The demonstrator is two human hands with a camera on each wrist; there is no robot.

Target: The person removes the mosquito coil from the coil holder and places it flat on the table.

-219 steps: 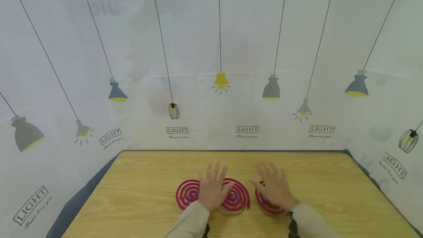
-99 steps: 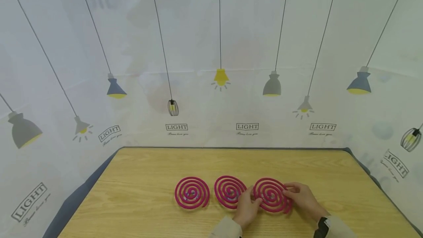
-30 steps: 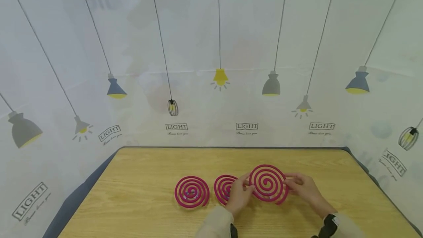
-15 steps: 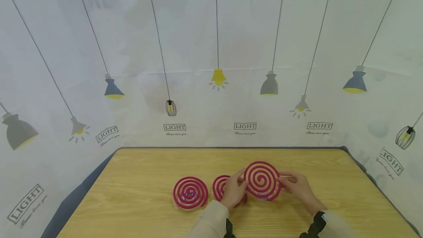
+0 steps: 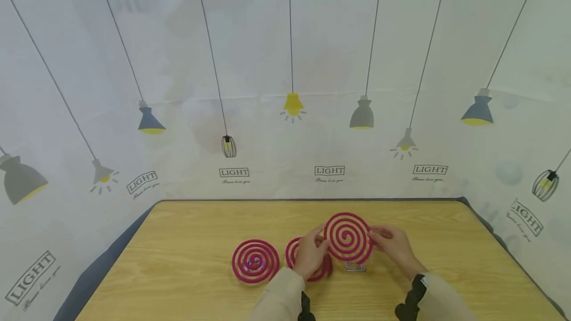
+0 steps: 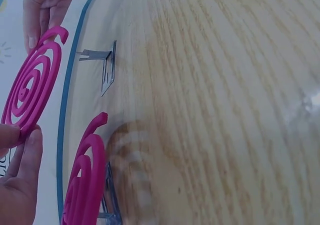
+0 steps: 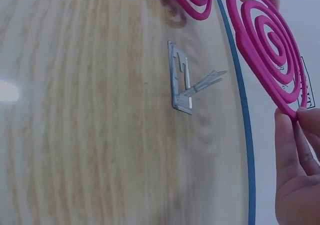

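Note:
Both hands hold one magenta mosquito coil [image 5: 347, 236] above the table, its flat face tilted toward the head camera. My left hand [image 5: 309, 257] pinches its left edge between thumb and fingers. At the opposite edge, my right hand [image 5: 395, 247] pinches it the same way. Below the raised coil stands a small metal coil stand [image 7: 174, 82], its prong sticking up with nothing on it. A second mosquito coil [image 5: 292, 250] sits on its own stand, partly hidden by my left hand. Farther left, a third mosquito coil [image 5: 256, 260] rests on another metal stand.
The wooden table [image 5: 187, 241] has a dark blue border [image 5: 312, 199] along its back edge. Behind it rises a pale wall covering [image 5: 267, 53] printed with hanging lamps and the word LIGHT.
Earlier both hands lay spread over the coils. They then gripped the right-hand coil and lifted it off its stand. Over the last second it has moved up and slightly left.

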